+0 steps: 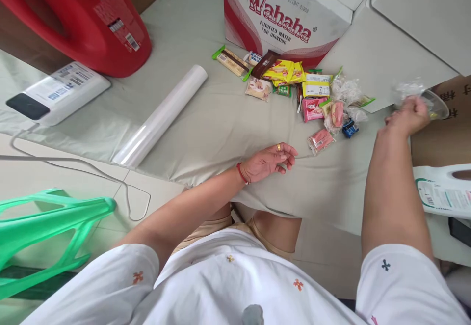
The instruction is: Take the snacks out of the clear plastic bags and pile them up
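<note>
My left hand (pixel 269 162) rests near the front edge of the cloth-covered table, palm turned partly up and fingers loosely apart, with nothing in it. Off to the right, my right hand (pixel 409 115) is closed on a crumpled clear plastic wrapper (pixel 408 88). Right beside that hand is a clear plastic container (pixel 437 105); whether the fingers touch it I cannot tell. Between my hands lies a pile of packaged snacks: a pink wafer packet (pixel 321 141), a pink nabati packet (pixel 313 110), yellow packets (pixel 282 71), a small blue packet (pixel 350 127) and crumpled clear wrappers (pixel 346 88).
A Wahaha water carton (pixel 283 15) stands behind the snacks. Leftward are a clear-wrapped roll (pixel 162 116), a white device (pixel 59 94) with a cable and a red jug (pixel 110 25). A white bottle (pixel 445 192) lies at right; a green stool (pixel 55 222) stands below left.
</note>
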`<control>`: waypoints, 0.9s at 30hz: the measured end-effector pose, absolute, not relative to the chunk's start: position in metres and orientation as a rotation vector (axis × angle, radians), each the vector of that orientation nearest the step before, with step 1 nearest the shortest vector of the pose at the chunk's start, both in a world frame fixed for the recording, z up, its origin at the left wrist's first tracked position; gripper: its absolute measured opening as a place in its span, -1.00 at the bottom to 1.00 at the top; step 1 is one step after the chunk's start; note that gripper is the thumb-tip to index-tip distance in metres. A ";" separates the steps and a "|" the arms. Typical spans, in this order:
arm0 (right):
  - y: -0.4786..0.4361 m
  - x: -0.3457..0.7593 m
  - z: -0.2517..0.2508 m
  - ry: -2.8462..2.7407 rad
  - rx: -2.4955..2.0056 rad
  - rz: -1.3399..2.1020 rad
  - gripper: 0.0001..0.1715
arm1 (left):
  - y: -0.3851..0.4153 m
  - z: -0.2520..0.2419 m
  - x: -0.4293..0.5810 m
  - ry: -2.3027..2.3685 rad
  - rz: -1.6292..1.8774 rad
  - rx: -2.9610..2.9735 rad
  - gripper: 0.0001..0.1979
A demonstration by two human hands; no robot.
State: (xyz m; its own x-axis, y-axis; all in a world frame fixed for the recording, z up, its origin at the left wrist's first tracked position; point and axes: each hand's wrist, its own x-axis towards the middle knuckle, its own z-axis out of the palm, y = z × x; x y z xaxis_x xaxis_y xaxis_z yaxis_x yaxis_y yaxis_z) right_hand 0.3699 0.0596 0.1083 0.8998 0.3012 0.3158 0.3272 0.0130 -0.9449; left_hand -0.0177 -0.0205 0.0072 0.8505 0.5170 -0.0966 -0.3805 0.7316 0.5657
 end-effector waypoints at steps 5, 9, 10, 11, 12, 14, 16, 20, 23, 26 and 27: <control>-0.020 0.281 0.092 -0.629 -1.237 0.306 -0.89 | -0.024 0.028 -0.013 0.297 0.483 0.604 -0.54; -0.062 0.204 0.044 -0.957 -1.255 0.336 -0.80 | -0.011 0.048 -0.001 0.501 0.574 0.705 -0.47; -0.066 0.194 0.034 -1.045 -1.266 0.317 -0.83 | -0.005 0.050 0.002 0.550 0.594 0.724 -0.48; -0.067 0.187 0.026 -1.122 -1.281 0.304 -0.86 | 0.002 0.049 0.004 0.596 0.611 0.747 -0.51; -0.068 0.184 0.019 -1.184 -1.301 0.307 -0.87 | 0.008 0.047 0.006 0.640 0.626 0.777 -0.55; -0.067 0.182 0.012 -1.267 -1.362 0.358 -0.79 | 0.019 0.039 0.008 0.713 0.663 0.850 -0.58; -0.067 0.184 0.009 -1.322 -1.429 0.416 -0.61 | 0.024 0.028 0.009 0.738 0.703 0.924 -0.55; -0.068 0.181 0.006 -1.333 -1.573 0.330 -0.50 | 0.020 0.013 0.009 0.667 0.765 1.040 -0.49; -0.065 0.184 0.006 -1.068 -1.603 0.381 -0.58 | 0.020 0.008 0.008 0.598 0.728 1.043 -0.48; -0.063 0.197 0.008 -0.699 -1.457 0.585 -0.48 | 0.026 0.006 0.004 0.554 0.742 0.913 -0.47; -0.063 0.202 0.009 -0.619 -1.414 0.668 -0.45 | 0.028 0.006 0.003 0.528 0.754 0.852 -0.48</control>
State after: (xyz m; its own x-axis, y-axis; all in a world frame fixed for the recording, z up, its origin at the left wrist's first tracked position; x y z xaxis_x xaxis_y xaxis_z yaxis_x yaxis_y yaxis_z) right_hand 0.2024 -0.0631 0.0090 0.6743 0.7384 -0.0050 -0.0508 0.0396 -0.9979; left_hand 0.0028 0.0280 0.0062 0.6294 0.7680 -0.1186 -0.3743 0.4334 0.8198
